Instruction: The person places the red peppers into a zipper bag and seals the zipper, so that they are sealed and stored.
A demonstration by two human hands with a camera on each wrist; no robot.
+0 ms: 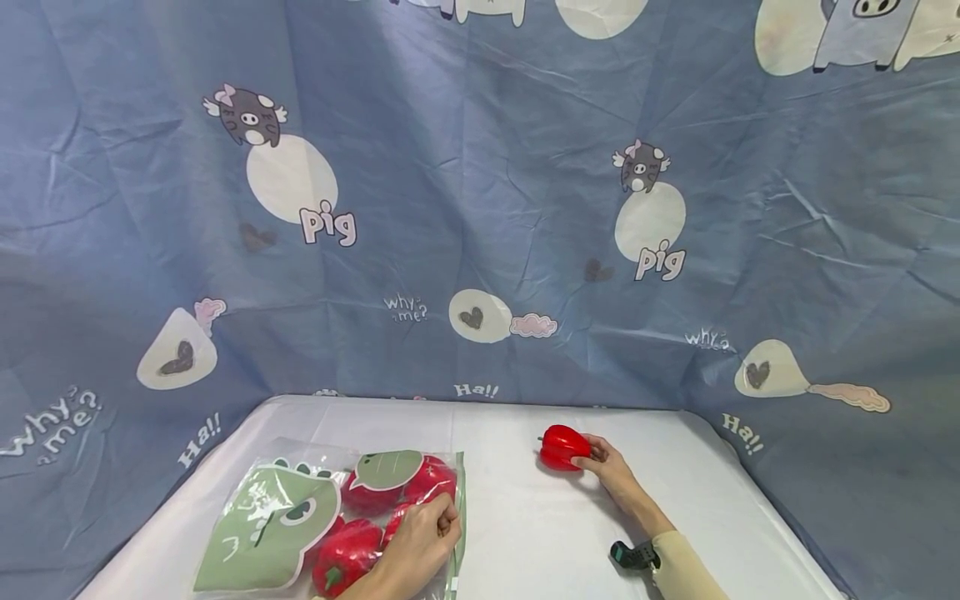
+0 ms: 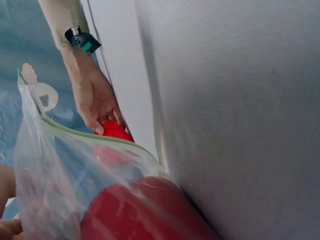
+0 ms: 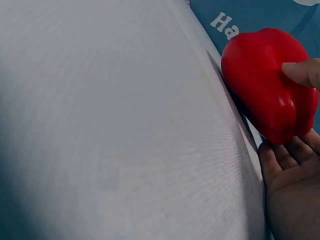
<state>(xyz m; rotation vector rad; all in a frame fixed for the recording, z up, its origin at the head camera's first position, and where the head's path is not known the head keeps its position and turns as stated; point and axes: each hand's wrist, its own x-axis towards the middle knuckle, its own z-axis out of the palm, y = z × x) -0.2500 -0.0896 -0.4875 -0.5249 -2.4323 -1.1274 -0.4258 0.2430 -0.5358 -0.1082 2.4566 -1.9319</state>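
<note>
My right hand point(image 1: 609, 468) grips a red bell pepper point(image 1: 561, 448) at the right of the table, its stem pointing left. In the right wrist view the thumb lies on the pepper's side point(image 3: 265, 75) and the fingers are beneath it. A clear zip bag point(image 1: 462, 500) with a green dinosaur print lies at the left and holds several red peppers point(image 1: 352, 550). My left hand point(image 1: 420, 537), fingers curled, pinches the bag's film near its green-edged mouth. The left wrist view shows the bag's mouth point(image 2: 95, 134) raised, with only part of that hand point(image 2: 7, 200) at the edge.
A white-covered table point(image 1: 510, 533) spreads between the bag and the right hand. Behind it hangs a blue cloth point(image 1: 465, 208) printed with pigs. A black device point(image 1: 633, 556) is strapped to the right wrist, over a pale yellow sleeve point(image 1: 686, 571).
</note>
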